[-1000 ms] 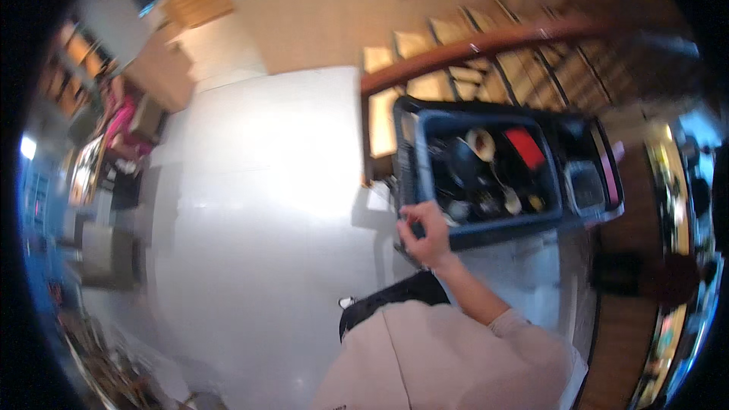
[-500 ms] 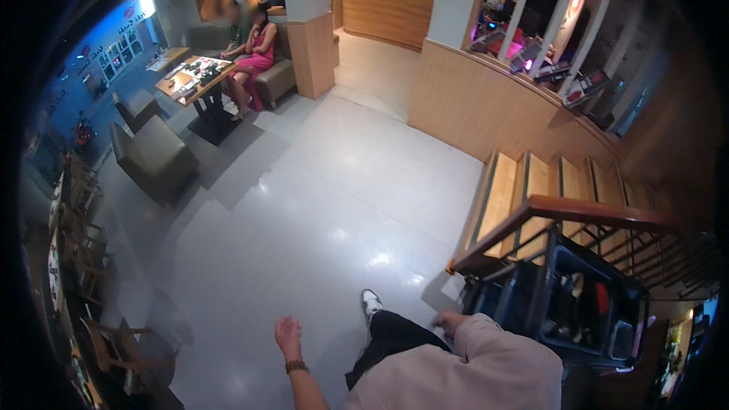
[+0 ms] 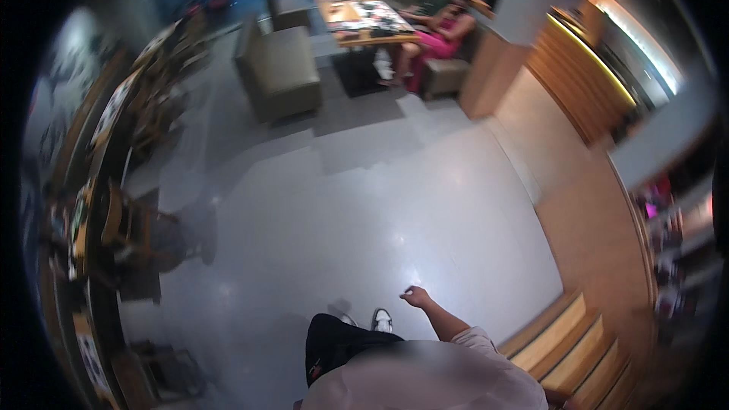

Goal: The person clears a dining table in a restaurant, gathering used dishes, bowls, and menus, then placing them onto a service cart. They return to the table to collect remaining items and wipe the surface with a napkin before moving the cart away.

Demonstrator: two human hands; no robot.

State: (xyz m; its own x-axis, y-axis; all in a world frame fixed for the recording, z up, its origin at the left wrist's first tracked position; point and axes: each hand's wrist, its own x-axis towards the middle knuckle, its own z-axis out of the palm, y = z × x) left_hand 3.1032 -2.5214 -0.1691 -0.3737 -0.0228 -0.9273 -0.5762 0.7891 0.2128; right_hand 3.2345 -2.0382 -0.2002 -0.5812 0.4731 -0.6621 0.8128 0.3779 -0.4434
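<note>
Your right hand (image 3: 415, 296) is out over the bare grey floor (image 3: 364, 205), just ahead of your white shoe (image 3: 382, 320), its fingers loosely bent. It shows no clear load, but blur and a pale spot at the fingertips mean I cannot tell whether anything small is pinched there. Your left hand is out of view, so its grip cannot be told. The nearest fixture to the right hand is the flight of wooden stairs (image 3: 566, 349), at your lower right and apart from it.

To step well here, plant each foot flat, since the floor looks glossy, keep your elbow in from the stair edges, and give room to the olive armchair (image 3: 281, 68) and the wooden chair (image 3: 125, 220) at your left. Leave space around the wooden table (image 3: 343, 12) where two people sit.

Compared with half a second ago, your view has swung left: the table sits near the top middle instead of the upper left, and the stairs are cut off at the lower right. The dark tubs beside the handrail have left the view, as has your left hand.
</note>
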